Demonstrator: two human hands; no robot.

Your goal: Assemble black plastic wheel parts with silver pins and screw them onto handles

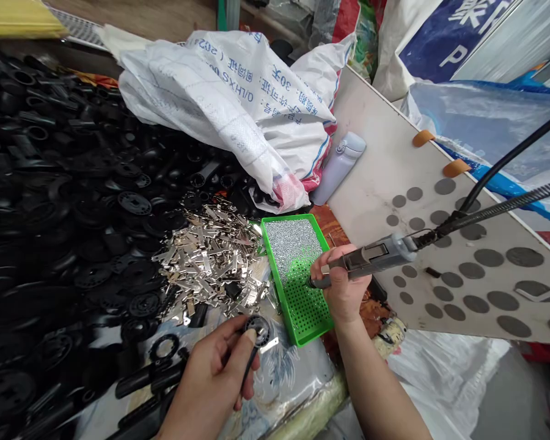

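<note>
Between the thumb and fingers of my left hand (217,370) is a black round plastic part (262,329) with a stem pointing down. My thumb presses a small metal strip (269,347) against its face, and the strip's end sticks out to the right. My right hand (348,290) is wrapped round an electric screwdriver (371,256), its tip pointing left over a green perforated tray (305,338). Small silvery screws (293,241) fill the tray's far part. A heap of flat metal strips (211,256) lies left of the tray.
Black plastic parts (73,214) are piled across the left side. A white woven sack (238,98) lies behind the strips, beside a lavender bottle (341,165). A pale board with grey circles (421,232) stands at right; the screwdriver's cable (499,165) passes in front of it.
</note>
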